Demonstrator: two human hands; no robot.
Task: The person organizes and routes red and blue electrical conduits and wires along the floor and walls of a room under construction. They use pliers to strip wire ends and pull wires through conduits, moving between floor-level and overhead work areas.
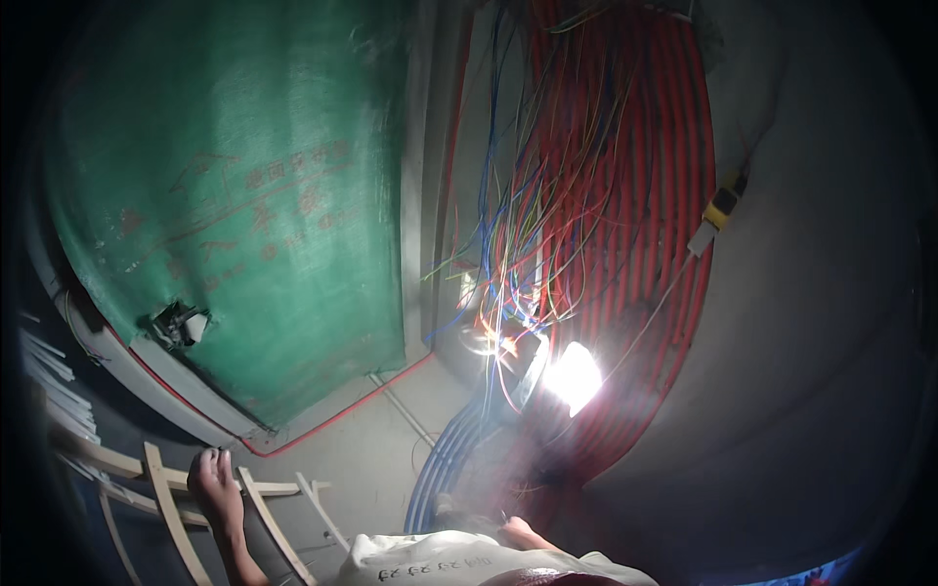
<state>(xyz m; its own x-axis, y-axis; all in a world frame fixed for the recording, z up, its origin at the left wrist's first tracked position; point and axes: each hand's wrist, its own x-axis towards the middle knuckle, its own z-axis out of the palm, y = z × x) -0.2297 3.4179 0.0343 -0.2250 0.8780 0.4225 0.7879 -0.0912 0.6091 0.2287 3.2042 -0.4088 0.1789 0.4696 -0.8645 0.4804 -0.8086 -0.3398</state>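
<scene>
At the lower left, my left hand (215, 483) has curled fingers, in front of a wooden slatted frame (156, 469); what it may hold is hidden. My right hand (523, 532) shows at the bottom centre, partly behind my pale clothing (449, 557), its fingers closed around something small and unclear. Above it, rows of red conduits (635, 244) run up the wall, with blue conduits (445, 459) low beside them. A tangle of coloured loose wires (508, 225) hangs over a bright work light (572, 376).
A green-covered door panel (283, 322) with a torn hole stands at the left, edged by a thin red conduit (391, 391). A yellow power socket (720, 205) hangs on a cable at the right. Pale strips (63, 381) lie at the far left.
</scene>
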